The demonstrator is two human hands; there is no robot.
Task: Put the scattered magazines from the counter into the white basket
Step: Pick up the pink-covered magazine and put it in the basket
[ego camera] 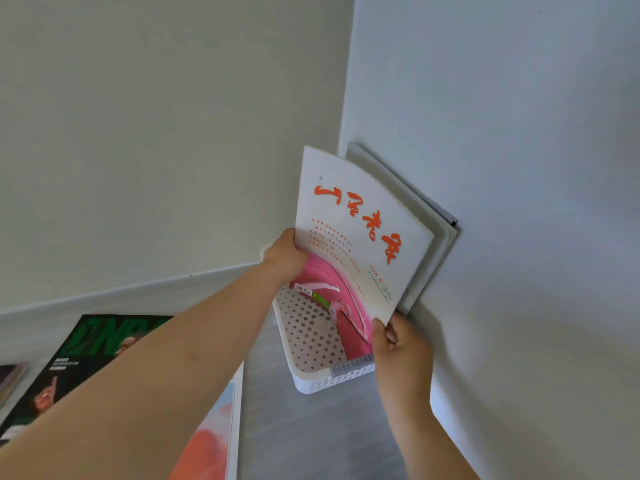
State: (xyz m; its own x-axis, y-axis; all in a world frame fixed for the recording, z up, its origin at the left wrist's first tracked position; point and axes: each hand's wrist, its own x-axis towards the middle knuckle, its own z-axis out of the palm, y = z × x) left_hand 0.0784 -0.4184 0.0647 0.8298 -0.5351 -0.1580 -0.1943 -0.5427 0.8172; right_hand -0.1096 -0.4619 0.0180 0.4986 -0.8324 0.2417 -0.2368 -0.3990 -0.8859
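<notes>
A white magazine with orange brush lettering and a pink lower cover [360,230] stands tilted in the white perforated basket [311,341], which sits in the corner by the right wall. My left hand [285,256] grips the magazine's left edge. My right hand [398,344] pinches its lower right corner. Behind it, more grey-white magazines [433,233] lean against the wall inside the basket. A black magazine with green lettering [93,344] lies on the counter at lower left, partly hidden by my left forearm. Another one with a red-orange cover [207,441] lies beside it.
The grey counter top [311,434] runs between the lying magazines and the right wall. Part of another dark magazine [8,379] shows at the far left edge. White walls close the corner behind and to the right of the basket.
</notes>
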